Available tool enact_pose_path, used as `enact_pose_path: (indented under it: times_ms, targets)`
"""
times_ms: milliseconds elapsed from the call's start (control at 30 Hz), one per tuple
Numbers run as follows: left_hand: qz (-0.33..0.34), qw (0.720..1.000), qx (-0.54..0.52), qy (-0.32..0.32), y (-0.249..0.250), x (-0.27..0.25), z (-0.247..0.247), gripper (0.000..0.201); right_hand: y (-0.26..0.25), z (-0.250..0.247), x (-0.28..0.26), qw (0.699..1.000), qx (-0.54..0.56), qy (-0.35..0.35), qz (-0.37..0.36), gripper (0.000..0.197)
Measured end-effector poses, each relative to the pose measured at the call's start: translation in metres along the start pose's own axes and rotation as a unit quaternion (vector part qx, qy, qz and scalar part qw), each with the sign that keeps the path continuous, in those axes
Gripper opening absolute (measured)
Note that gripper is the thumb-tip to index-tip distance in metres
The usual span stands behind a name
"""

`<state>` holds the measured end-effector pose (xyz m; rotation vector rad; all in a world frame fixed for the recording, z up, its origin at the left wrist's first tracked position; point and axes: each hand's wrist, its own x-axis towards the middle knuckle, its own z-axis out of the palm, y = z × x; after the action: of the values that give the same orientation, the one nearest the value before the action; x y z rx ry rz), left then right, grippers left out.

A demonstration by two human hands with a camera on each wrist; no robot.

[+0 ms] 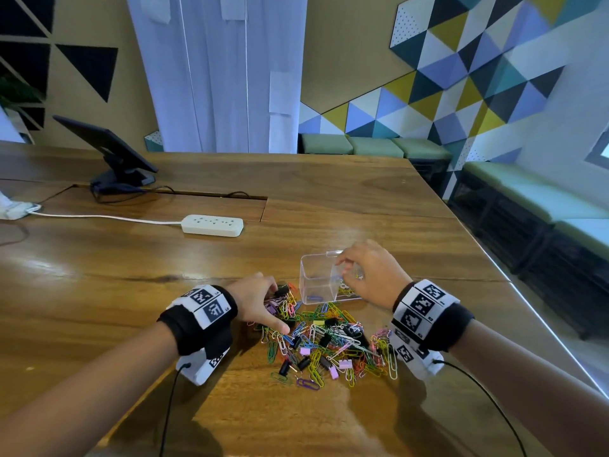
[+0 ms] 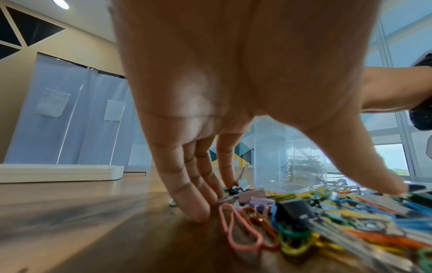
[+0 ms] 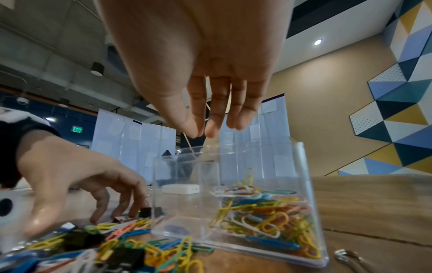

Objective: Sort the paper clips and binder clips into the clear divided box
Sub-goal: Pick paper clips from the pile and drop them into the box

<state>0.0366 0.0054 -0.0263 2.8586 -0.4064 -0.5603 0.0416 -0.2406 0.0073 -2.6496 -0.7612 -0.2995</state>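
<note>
Wooden worktop (image 1: pixel 329 199) carries the clip pile (image 1: pixel 323 338). Left hand (image 1: pixel 255 300), grip loosely spread, fingertips on its far-left clips. Right hand (image 1: pixel 369 272) hovers, grip relaxed and empty, above the clear divided box (image 1: pixel 318 280).

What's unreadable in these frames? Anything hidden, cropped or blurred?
- Right hand, head view: it covers the right compartment of the clear divided plastic box; fingertip contents hidden.
- Right wrist view: fingertips above the box show nothing clearly held.
- Left hand, left wrist view: palm fills the frame; the near pile of coloured paper clips and binder clips is blurred.
- Head view: left fingertips hidden among the clips, grasp unclear.
</note>
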Motion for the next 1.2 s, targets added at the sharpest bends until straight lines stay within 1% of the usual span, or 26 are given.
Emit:
enact_pose_path:
  times_ms: [67, 100, 167, 233, 300, 333, 500, 533, 600, 667, 767, 867, 967, 1000, 1067, 1200]
  targets:
    - [0.004, 1.0, -0.004, 0.0, 0.002, -0.003, 0.003, 0.096, -0.006, 0.001, -0.004, 1.0, 0.006, -0.008, -0.017, 0.019]
    - [0.006, 1.0, -0.002, 0.001, 0.004, -0.005, 0.004, 0.098, -0.009, 0.002, -0.007, 0.999, 0.01, -0.024, -0.026, 0.019]
    - [0.005, 1.0, -0.006, 0.009, 0.006, -0.008, 0.006, 0.099, -0.016, 0.003, -0.011, 0.996, 0.014, -0.076, -0.042, 0.019]
    - [0.0, 1.0, -0.024, 0.015, 0.007, -0.01, 0.007, 0.096, -0.021, 0.005, -0.014, 0.988, -0.001, -0.149, -0.048, 0.022]
    - [-0.007, 0.999, -0.05, 0.016, 0.007, -0.011, 0.008, 0.089, -0.025, 0.011, -0.013, 0.974, -0.029, -0.22, -0.047, 0.038]
    - [-0.013, 0.998, -0.061, 0.017, 0.006, -0.011, 0.008, 0.085, -0.027, 0.015, -0.011, 0.968, -0.039, -0.243, -0.045, 0.046]
    - [-0.034, 0.996, -0.084, 0.024, 0.005, -0.01, 0.01, 0.076, -0.036, 0.032, -0.002, 0.953, -0.05, -0.295, -0.043, 0.07]
    - [-0.036, 0.995, -0.085, 0.026, 0.005, -0.009, 0.009, 0.071, -0.037, 0.035, -0.001, 0.949, -0.056, -0.307, -0.039, 0.076]
    - [-0.034, 0.995, -0.084, 0.032, 0.005, -0.008, 0.007, 0.055, -0.039, 0.04, 0.002, 0.94, -0.071, -0.332, -0.031, 0.086]
    - [-0.025, 0.996, -0.071, 0.044, 0.005, -0.007, 0.005, 0.037, -0.04, 0.043, 0.004, 0.936, -0.082, -0.342, -0.019, 0.09]
    - [-0.018, 0.997, -0.057, 0.046, 0.006, -0.007, 0.005, 0.022, -0.042, 0.042, 0.006, 0.943, -0.062, -0.327, 0.003, 0.08]
    - [-0.013, 0.998, -0.042, 0.047, 0.008, -0.007, 0.004, 0.017, -0.042, 0.042, 0.006, 0.951, -0.016, -0.309, 0.027, 0.058]
    - [-0.005, 0.999, -0.029, 0.046, 0.013, -0.008, 0.003, 0.017, -0.039, 0.041, 0.007, 0.952, -0.002, -0.303, 0.034, 0.04]
    - [-0.007, 0.999, -0.026, 0.04, 0.014, -0.009, 0.002, 0.02, -0.038, 0.041, 0.006, 0.952, -0.002, -0.304, 0.035, 0.035]
    - [-0.018, 0.999, -0.02, 0.02, 0.018, -0.011, 0.001, 0.031, -0.037, 0.04, 0.006, 0.95, -0.001, -0.31, 0.034, 0.027]
    - [-0.016, 0.999, 0.036, -0.011, 0.026, -0.011, 0.001, 0.059, -0.036, 0.039, 0.006, 0.949, -0.008, -0.314, 0.037, 0.025]
